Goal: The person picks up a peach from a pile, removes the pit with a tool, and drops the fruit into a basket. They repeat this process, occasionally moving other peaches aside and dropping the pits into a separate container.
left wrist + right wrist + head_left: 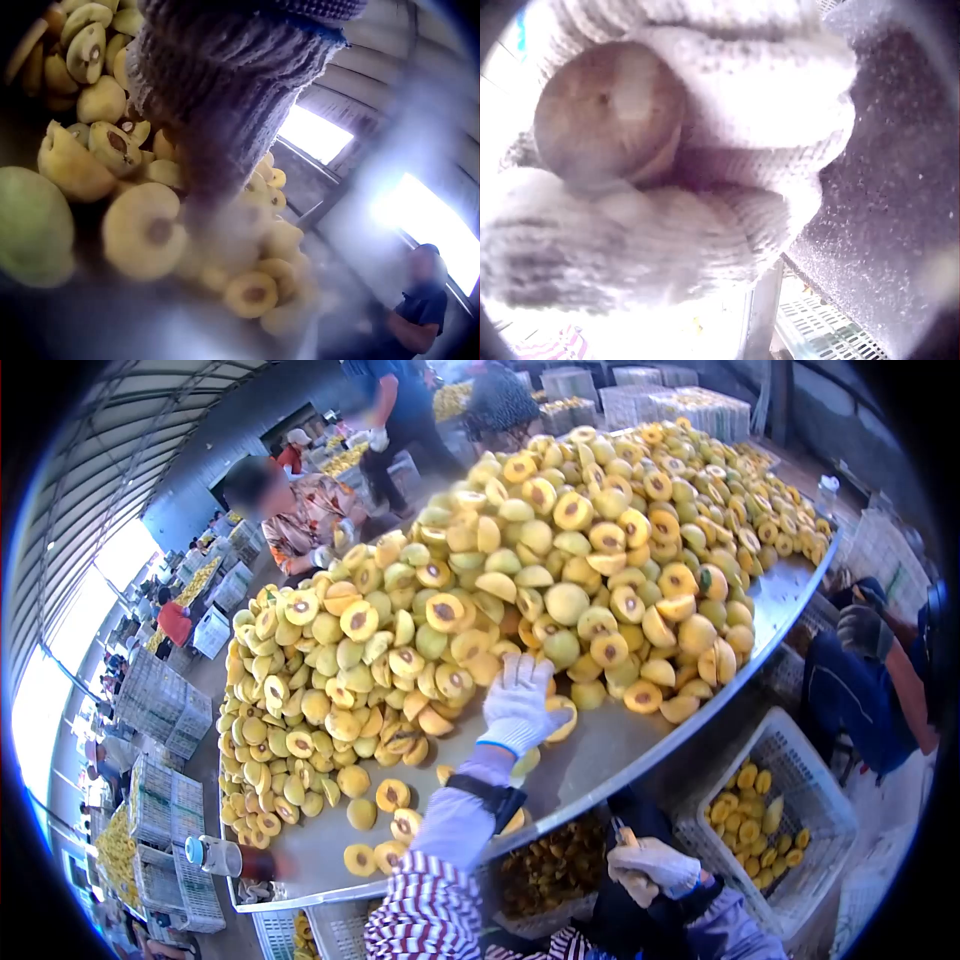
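My left hand (520, 705), in a white knit glove, reaches into the near edge of a heap of halved yellow peaches (565, 600). Its fingers are extended over the fruit, with a peach half (562, 718) beside the thumb. In the left wrist view, the glove (217, 97) hangs over cut peaches (146, 232), many with brown pits showing; its fingertips are blurred. My right hand (652, 868), also gloved, is low in front of the table and grips a tool with a round wooden handle (607, 112). The tool's working end is not clearly visible.
The metal table (600, 760) has a raised rim. A bottle (225, 857) lies at its left corner. Below are a white crate (835, 825) with peach halves and a container of dark scraps (555, 870). Other people work across the table and at right (865, 690).
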The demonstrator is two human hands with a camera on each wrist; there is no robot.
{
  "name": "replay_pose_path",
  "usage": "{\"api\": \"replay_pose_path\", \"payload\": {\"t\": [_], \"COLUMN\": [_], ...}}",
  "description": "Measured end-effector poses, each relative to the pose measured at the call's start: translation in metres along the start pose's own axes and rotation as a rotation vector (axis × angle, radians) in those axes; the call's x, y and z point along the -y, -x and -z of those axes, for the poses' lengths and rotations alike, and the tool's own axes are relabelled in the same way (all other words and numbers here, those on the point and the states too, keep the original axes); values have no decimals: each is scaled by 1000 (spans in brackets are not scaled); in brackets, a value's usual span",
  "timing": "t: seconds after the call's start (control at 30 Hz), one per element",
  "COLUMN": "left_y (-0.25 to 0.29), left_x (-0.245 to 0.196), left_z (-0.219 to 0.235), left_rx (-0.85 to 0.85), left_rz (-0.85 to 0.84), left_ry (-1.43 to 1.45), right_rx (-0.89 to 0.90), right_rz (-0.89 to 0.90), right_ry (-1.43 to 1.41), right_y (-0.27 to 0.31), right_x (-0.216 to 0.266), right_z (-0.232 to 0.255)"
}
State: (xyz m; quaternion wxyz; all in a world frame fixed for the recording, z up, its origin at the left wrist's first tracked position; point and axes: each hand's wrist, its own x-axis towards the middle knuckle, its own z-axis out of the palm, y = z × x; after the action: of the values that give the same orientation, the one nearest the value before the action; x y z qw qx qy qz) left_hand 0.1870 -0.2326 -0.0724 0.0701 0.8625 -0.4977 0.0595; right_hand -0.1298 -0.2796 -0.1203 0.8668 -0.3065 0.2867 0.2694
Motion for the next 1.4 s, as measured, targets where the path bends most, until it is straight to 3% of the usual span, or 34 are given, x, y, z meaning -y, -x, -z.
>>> {"api": "replay_pose_path", "payload": {"t": [0.03, 0.13, 0.23, 0.27, 0.3, 0.37, 0.43, 0.47, 0.57, 0.63, 0.67, 0.77, 0.8, 0.9, 0.97, 1.03, 1.13, 1.23, 1.3, 1.33, 1.37, 1.4], "left_y": [-13, -20, -15, -8, -3, 11, 38, 54, 101, 121, 131, 154, 161, 184, 202, 219, 235, 244, 254, 261, 269, 275], "left_x": [-6, -4, 1, 4, 11, 29, 36, 47, 52, 63, 67, 65, 68, 41, 12, -14, -46, -68, -75, -76, -75, -68], "left_z": [11, -29, -17, -11, -12, -18, 8, -17, -26, -26, -24, 1, 3, 35, 68, 81, 101, 96, 108, 108, 109, 114], "left_rx": [174, 111, 247, 208, 285, 425, 560, 441, 291, 284, 280, 85, -97, -263, -147, -132, -191, -317, -320, -250, -174, -29], "left_rz": [73, 282, 221, 176, 223, 311, 232, 129, 147, 140, 135, 413, 312, 221, 302, 221, 61, -71, 22, 162, 304, 325], "left_ry": [-71, 10, -25, -45, 82, 329, 444, 387, 430, 505, 545, 764, 711, 973, 1311, 1442, 1213, 1231, 1315, 1391, 1460, 1458], "right_rx": [-55, -49, 243, 158, 73, 71, 78, 69, 7, -26, 53, 150, -91, -180, -194, -243, -273, -248, -99, -239, -179, -165], "right_rz": [19, -22, -38, -77, -117, -77, -17, 18, 6, 92, 68, -99, 213, 298, 306, 275, 389, 715, 872, 835, 780, 748], "right_ry": [52, 35, -177, -149, -124, -66, -22, 1, 76, 251, 186, -123, 198, 292, 339, 324, 383, 191, -55, 70, 193, 232], "right_y": [12, 7, -12, -10, -6, -9, -13, -9, -10, -1, -7, -18, 12, 9, 17, 25, 26, -11, -8, -9, 3, 12], "right_x": [7, 8, -3, 0, 6, 2, -1, -2, 2, 7, 5, -4, 2, -1, 0, 3, 5, -9, -15, -15, -14, -11], "right_z": [-13, -9, 16, 15, 8, 12, 17, 12, 7, -8, 3, 27, -24, -30, -51, -87, -130, -123, -139, -141, -139, -145]}}
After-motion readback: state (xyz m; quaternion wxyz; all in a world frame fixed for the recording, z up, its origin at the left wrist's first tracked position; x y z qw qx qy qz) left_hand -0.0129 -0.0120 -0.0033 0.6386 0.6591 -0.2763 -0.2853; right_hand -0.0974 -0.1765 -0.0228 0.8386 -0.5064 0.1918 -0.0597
